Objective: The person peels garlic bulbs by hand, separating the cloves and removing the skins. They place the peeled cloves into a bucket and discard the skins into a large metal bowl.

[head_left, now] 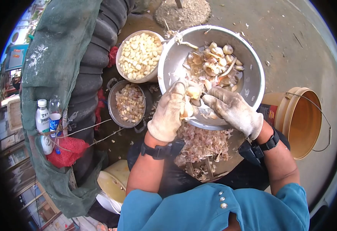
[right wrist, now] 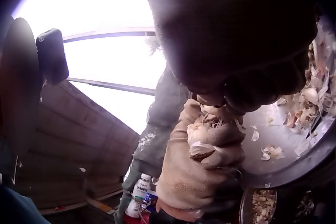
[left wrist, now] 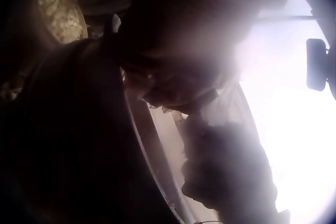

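Garlic bulb, pale and papery-skinned, sits over the near left edge of the wide grey metal bowl. I see its longer extent running roughly away from the body; which way its stem end points I can't tell.

Nearest me is the teal shirt with pearly buttons. Beyond it, a heap of pinkish-white papery skins lies below the bowl. The left grip, in an off-white knit glove, is clamped on the bulb, fingers curled round it. The right grip, in a matching glove, has its fingers bent close to the bulb; whether it is clamped on anything, I can't tell.

To the right, a tan plastic bucket lies on its side, mouth turned away from the bowl. To the left, a small metal bowl holds skin-flecked cloves. Farther off, a cream round tub of peeled white cloves stands beside the wide bowl, whose far half holds unpeeled bulbs and cloves.
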`<state>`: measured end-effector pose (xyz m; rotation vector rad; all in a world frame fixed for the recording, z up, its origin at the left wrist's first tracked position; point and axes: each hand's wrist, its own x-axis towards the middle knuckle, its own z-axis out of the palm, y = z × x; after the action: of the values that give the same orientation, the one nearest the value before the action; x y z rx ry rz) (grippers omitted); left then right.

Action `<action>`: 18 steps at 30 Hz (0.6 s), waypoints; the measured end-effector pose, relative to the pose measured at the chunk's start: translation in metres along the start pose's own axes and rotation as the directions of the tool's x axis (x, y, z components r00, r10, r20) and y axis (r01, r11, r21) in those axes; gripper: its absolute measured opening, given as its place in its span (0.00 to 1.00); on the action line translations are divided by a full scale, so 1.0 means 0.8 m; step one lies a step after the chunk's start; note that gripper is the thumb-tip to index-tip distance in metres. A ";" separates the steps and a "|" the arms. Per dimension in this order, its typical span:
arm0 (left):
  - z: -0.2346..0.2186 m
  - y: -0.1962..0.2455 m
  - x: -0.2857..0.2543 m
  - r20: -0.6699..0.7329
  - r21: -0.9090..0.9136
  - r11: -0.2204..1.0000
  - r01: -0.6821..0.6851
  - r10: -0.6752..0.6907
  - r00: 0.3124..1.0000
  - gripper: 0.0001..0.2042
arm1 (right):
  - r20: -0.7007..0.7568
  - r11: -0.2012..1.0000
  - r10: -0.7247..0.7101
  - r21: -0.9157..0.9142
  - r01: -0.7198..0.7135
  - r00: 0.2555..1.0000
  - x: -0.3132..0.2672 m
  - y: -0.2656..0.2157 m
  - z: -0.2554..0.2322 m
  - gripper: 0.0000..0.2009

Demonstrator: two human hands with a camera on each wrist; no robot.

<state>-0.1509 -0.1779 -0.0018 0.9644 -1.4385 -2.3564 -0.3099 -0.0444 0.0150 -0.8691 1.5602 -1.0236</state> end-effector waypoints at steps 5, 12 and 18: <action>0.016 0.017 -0.002 0.045 0.034 0.998 -0.053 0.051 0.998 0.21 | -0.011 0.998 0.055 0.031 -0.054 0.998 0.000 -0.003 -0.003 0.22; 0.012 0.012 0.006 0.142 0.025 0.999 -0.032 0.028 0.989 0.20 | -0.017 0.998 0.067 0.007 -0.067 0.998 0.000 0.007 -0.002 0.22; 0.003 -0.004 0.006 0.055 0.080 0.995 -0.064 0.060 0.997 0.19 | -0.008 0.997 0.007 0.078 -0.006 1.000 0.004 0.006 0.001 0.25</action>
<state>-0.1554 -0.1769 -0.0057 0.8701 -1.5723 -2.3112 -0.3103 -0.0455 0.0090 -0.8057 1.5190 -1.0777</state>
